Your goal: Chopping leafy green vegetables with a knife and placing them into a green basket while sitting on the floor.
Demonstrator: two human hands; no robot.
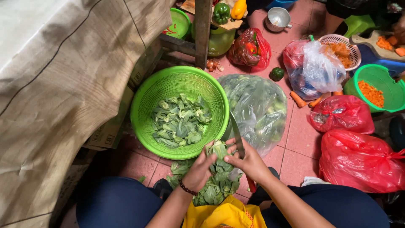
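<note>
Head view, looking straight down at the lap. Bunch of leafy greens (215, 177) at bottom centre, held over the knees, just below the rim of the green basket (143, 122). Left hand (198, 171) wrapped around the left side of the bunch, fingers closed on the leaves, dark bead bracelet (185, 188) at the wrist. Right hand (249, 162) closed around the knife (236, 135), red handle end showing below the fist, blade pointing up and away, lying along the basket rim and against the top of the bunch; thumb pressed onto a leaf beside the blade. Both grips narrow and loaded: left on greens, right on knife.

Inside the basket: pile of cut green leaf pieces (179, 120), spread over the bottom. Just right of the basket, touching it: clear plastic bag (259, 107) filled with more greens, lying on the red tile floor (299, 139). Below the hands: yellow cloth (223, 215) on the lap, between two dark blue trouser legs.

Farther right: two tied red bags (358, 162), one above the other, and loose carrots (308, 101) on the tiles. Upper right: green bowl (375, 86) with diced carrot, white basket (341, 50) with orange pieces, knotted clear and red bags (314, 69). Top centre: green pepper (221, 12) and yellow pepper (239, 8) on a board, metal cup (278, 19), red bag of vegetables (251, 48), small dark green pepper (276, 74) on the floor. Left side: beige cloth (55, 84) draped over a table.
</note>
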